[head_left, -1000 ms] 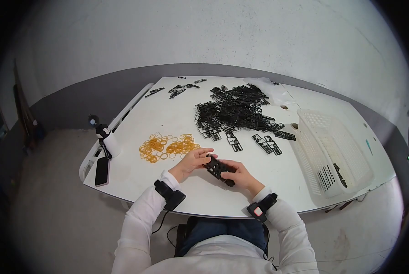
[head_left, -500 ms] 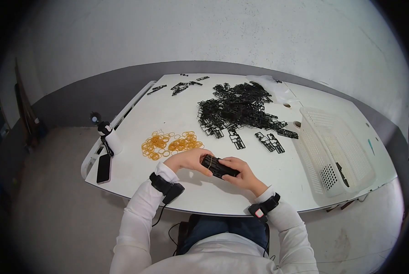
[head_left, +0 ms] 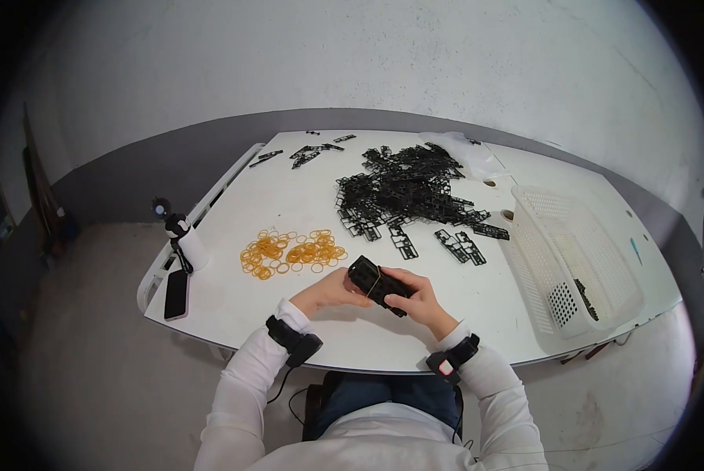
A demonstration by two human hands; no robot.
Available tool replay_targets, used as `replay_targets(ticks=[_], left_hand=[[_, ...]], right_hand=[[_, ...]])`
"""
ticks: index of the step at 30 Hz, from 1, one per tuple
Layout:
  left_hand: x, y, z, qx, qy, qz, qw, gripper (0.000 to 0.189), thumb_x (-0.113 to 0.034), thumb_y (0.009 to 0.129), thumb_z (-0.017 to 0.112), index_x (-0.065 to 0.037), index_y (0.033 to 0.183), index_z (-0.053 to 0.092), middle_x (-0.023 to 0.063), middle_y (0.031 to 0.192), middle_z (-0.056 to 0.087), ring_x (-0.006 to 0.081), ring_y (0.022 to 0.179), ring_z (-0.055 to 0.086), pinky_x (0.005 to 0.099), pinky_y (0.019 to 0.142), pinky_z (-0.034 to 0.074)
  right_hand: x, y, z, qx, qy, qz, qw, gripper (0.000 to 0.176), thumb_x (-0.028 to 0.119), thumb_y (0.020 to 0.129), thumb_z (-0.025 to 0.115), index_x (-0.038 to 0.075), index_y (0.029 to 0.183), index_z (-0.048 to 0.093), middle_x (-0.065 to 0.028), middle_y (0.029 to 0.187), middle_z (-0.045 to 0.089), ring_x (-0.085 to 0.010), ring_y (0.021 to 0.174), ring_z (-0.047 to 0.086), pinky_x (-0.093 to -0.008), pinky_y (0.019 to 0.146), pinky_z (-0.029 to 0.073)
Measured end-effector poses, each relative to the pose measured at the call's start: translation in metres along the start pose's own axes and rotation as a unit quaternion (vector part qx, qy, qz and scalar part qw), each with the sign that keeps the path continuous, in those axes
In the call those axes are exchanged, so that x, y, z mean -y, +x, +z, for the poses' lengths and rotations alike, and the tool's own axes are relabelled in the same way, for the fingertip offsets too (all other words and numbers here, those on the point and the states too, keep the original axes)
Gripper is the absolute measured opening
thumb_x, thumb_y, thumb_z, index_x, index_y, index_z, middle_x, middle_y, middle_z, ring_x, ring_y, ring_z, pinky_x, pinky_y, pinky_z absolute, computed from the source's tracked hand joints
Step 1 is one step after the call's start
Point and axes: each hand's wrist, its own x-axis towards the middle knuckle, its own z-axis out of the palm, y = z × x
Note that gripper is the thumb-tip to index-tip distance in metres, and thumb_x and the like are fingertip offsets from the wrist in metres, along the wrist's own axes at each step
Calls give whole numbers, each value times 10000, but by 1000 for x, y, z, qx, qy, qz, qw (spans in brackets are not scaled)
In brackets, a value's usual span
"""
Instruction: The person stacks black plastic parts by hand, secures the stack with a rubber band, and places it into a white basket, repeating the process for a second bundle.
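1. Left hand (head_left: 333, 290), partly curled, cups the black bundle (head_left: 371, 282) over the desk's (head_left: 328, 337) near side, apparently steadying it.
2. Right hand (head_left: 422, 303) grips its right end, leaving the encircling rubber band (head_left: 378, 277) accessible.

The bundle (head_left: 366, 275) is a compact, elongated stack of black openwork parts. Its long axis runs from upper left to lower right in the head view, with the broad face visible. One thin, yellowish rubber band (head_left: 377, 282) encircles the stack, crossing the broad face transversely. The bundle is located over the near part of the table (head_left: 352, 337), clasped at its right portion by the right hand (head_left: 421, 302); the left hand (head_left: 328, 292) is at its left edge.
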Motion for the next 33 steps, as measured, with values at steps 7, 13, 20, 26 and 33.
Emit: replay_targets(ticks=[7,13,20,26,33], left_hand=[[15,-2,-23,67,-71,-60,993,357,-112,765,646,-24,1095,544,61,1067,590,119,920,554,268,802,443],[34,-3,-24,-79,-214,-75,971,309,-76,814,558,-17,1115,529,78,1030,594,151,937,569,288,832,450],[22,1,-8,-161,-9,21,987,455,-91,791,610,13,1205,454,93,1076,570,171,1003,539,297,873,432],[22,11,7,-65,117,45,990,587,-88,754,663,22,1265,397,119,1177,513,197,1086,493,306,923,406],[36,7,9,-98,53,24,993,696,-202,822,613,3,1365,230,155,1355,344,203,1295,271,331,1030,281]], right_hand=[[-8,1,-6,16,3,38,999,494,8,719,650,8,1196,519,-84,1093,563,-134,953,536,-255,818,440],[-1,2,-12,-17,32,43,998,496,5,726,633,7,1206,508,-59,1067,573,-97,884,545,-240,781,456],[3,6,-33,29,-368,16,929,525,69,641,701,27,1140,545,-125,1050,596,-244,906,591,-308,809,467],[-4,7,-41,78,-364,17,928,603,127,585,742,63,1146,529,-149,1072,575,-327,974,535,-378,858,433],[-18,4,-58,-42,-303,36,951,564,221,707,696,60,1206,488,-105,1151,543,-243,1104,472,-333,931,367]])
